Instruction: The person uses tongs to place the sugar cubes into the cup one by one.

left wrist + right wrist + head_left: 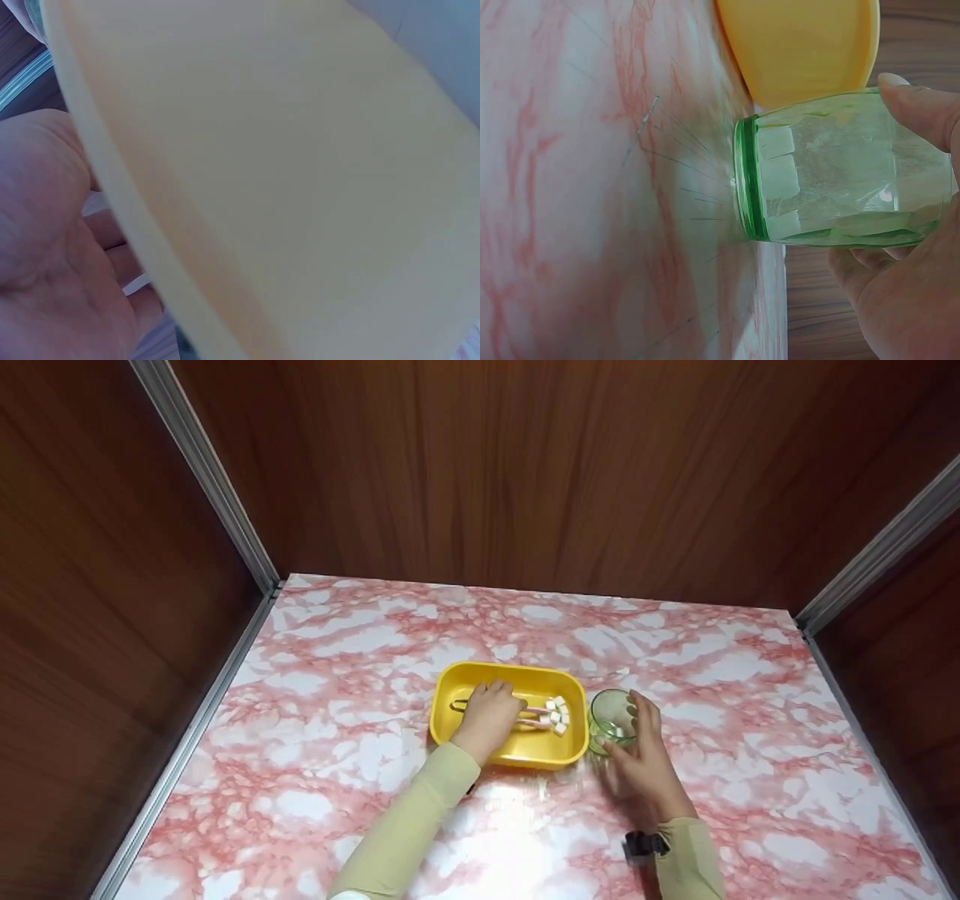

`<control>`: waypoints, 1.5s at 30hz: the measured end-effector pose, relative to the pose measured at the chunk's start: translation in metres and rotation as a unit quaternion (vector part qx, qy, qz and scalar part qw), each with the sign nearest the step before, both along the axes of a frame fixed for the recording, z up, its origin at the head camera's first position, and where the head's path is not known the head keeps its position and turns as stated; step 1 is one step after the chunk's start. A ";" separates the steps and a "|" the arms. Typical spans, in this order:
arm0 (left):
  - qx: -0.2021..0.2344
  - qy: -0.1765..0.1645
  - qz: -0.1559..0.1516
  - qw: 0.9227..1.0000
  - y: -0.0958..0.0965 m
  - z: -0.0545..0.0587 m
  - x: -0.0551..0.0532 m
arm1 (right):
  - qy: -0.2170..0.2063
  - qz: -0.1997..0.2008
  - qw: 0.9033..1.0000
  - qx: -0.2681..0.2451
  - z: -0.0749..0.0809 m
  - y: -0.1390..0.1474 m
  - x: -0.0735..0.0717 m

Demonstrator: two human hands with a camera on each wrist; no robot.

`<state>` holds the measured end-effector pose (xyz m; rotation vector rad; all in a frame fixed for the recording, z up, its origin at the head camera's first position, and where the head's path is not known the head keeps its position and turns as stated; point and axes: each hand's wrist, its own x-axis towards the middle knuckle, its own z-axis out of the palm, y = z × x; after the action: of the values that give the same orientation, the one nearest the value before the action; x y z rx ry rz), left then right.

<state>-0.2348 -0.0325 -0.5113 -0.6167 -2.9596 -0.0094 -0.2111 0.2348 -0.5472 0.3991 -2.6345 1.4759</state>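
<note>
My left hand point(491, 716) reaches into a yellow plastic container point(510, 666) and grips a pair of tongs point(532, 724) with pinkish tips. Those tips lie among several small white cubes point(560, 718) at the container's right end. In the left wrist view the container wall point(262, 165) hides the tongs, leaving part of my palm and fingers showing. Beside the container, my right hand point(645, 757) holds a clear green glass point(840, 172) around its sides, thumb on one side and fingers on the other. White cubes point(780, 169) sit at the bottom of the glass, which stands upright on the table.
The table point(360, 817) has a red-and-white marbled top. Brown wood-grain panels point(487, 472) enclose its back and both sides, with metal strips point(217, 472) along the corners. A black device point(645, 844) is strapped at my right wrist.
</note>
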 end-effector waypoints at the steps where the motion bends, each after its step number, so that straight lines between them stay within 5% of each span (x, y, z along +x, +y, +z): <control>1: -0.002 0.002 0.000 1.000 0.000 0.000 0.000 | 0.000 0.000 1.000 0.000 0.000 0.000 0.000; 11: 0.004 0.020 -0.007 1.000 -0.005 -0.002 0.004 | -0.004 0.006 1.000 -0.009 -0.004 0.001 0.000; 29: 0.011 -0.018 0.000 1.000 -0.010 0.014 0.002 | -0.007 0.004 1.000 -0.010 -0.003 0.001 -0.001; 40: 0.019 0.019 -0.007 1.000 -0.006 0.025 0.008 | 0.014 0.015 1.000 -0.023 0.027 -0.011 0.013; 45: 0.021 0.026 -0.011 0.999 -0.005 0.027 0.009 | 0.012 0.011 1.000 -0.012 0.015 -0.006 0.007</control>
<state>-0.2263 -0.0376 -0.4842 -0.6343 -2.8942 -0.0563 -0.2043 0.2284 -0.5317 0.4423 -2.5989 1.4986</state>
